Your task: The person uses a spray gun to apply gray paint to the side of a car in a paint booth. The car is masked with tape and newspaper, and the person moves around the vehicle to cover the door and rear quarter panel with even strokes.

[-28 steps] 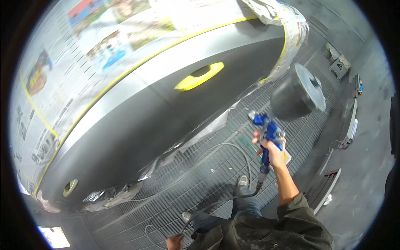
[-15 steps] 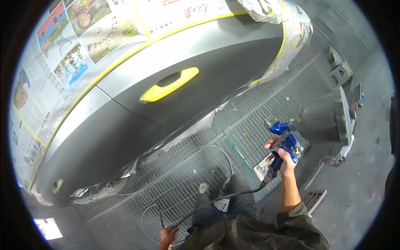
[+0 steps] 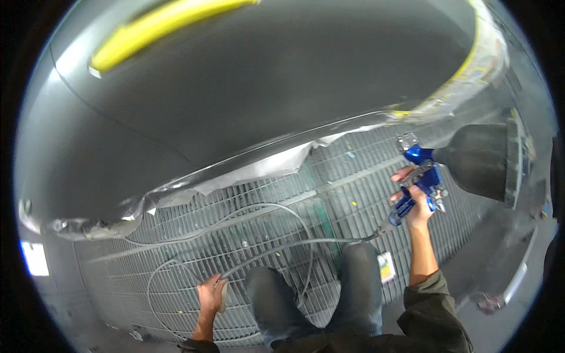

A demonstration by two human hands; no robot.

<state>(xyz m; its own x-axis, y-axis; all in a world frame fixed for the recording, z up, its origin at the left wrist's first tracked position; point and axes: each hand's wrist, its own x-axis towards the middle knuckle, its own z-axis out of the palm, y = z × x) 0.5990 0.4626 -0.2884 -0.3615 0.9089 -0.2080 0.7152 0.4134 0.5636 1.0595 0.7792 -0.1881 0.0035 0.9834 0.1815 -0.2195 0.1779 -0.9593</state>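
Observation:
In my right hand (image 3: pixel 419 206) is a blue spray gun (image 3: pixel 432 176), its grip wrapped by my hand and my fingers at the trigger. A large dark grey paint cup (image 3: pixel 477 160) is attached to the gun on the right. The gun's nozzle end is near the lower right edge of the grey car panel (image 3: pixel 276 76), apart from it. My left hand (image 3: pixel 210 294) is closed round the air hose (image 3: pixel 294 242), which runs up to the gun's handle. A pale, flat item (image 3: pixel 223 297) shows beside the left fingers; its kind is unclear.
Yellow tape covers the door handle (image 3: pixel 159 29). Masking paper (image 3: pixel 471 88) wraps the panel's right end, and a pale sheet (image 3: pixel 265 167) hangs under its lower edge. Below is a slatted grating floor (image 3: pixel 347 194) with looping hose (image 3: pixel 303 220) and a small card (image 3: pixel 386 266) near my knee.
My view has moved down and closer to the panel, and my knees are now bent. The spray gun stays in my right hand; my left hand has moved forward and left with the hose.

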